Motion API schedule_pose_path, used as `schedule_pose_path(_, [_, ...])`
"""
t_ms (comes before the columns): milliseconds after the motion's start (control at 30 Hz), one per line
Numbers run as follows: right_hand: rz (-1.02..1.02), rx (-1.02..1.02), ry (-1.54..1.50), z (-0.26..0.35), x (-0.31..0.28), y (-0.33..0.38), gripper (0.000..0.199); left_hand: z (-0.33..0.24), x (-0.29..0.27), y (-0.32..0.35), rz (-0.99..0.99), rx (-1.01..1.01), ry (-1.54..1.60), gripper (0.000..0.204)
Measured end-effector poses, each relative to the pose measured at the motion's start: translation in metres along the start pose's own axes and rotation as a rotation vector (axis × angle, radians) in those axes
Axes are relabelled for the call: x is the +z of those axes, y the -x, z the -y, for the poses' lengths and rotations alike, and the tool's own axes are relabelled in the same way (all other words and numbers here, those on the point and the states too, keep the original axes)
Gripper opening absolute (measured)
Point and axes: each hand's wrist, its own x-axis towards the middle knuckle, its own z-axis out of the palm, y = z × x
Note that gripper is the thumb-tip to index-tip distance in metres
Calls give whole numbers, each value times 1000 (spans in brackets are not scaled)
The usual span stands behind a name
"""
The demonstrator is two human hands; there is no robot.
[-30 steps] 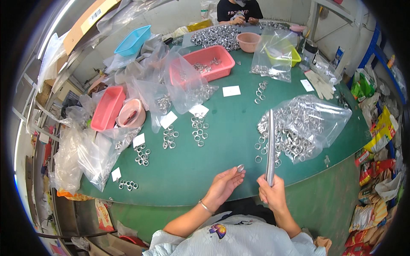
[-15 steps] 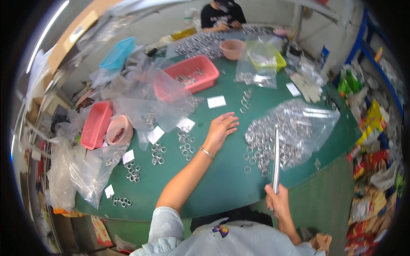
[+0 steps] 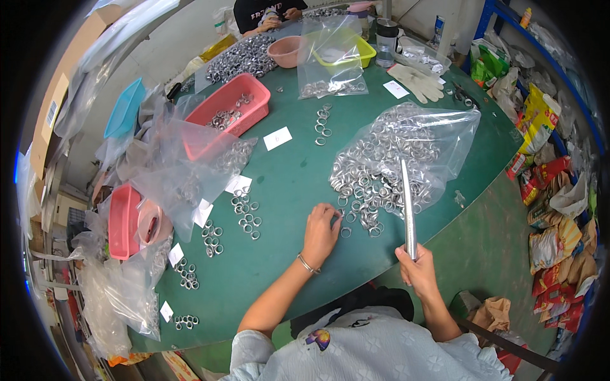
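My right hand (image 3: 419, 270) is wrapped round the thick end of a tapered metal ring mandrel (image 3: 408, 213). Its thin end points away from me over a heap of silver rings (image 3: 375, 165), with no ring visible on it. Part of the heap lies inside a clear plastic bag (image 3: 454, 136), and the rest spills out towards me. At the near left edge of this heap, my left hand (image 3: 321, 233) rests low with curled fingers, its fingertips against loose rings; whether one is pinched is hidden. A bangle circles the left wrist.
Small ring groups (image 3: 246, 213) lie on the green table (image 3: 286, 184) at left, beside white paper slips (image 3: 277, 138). Another row of rings (image 3: 323, 124) lies farther back. Pink trays (image 3: 254, 108), plastic bags and a glove (image 3: 416, 82) surround these. A person (image 3: 270, 16) sits across the table.
My left hand has come from the middle of the table towards me, to the heap's near edge, its spread fingers now curled. The mandrel stays in my right hand. The view has shifted.
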Motion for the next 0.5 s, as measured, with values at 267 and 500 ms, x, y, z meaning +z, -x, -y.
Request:
schedule_pose_path(267, [188, -27, 199, 3, -3, 7, 16, -23, -28, 4, -88, -506, 1156, 11])
schedule_pose_path(500, [361, -183, 388, 7, -6, 14, 19, -50, -72, 17, -181, -341, 661, 25])
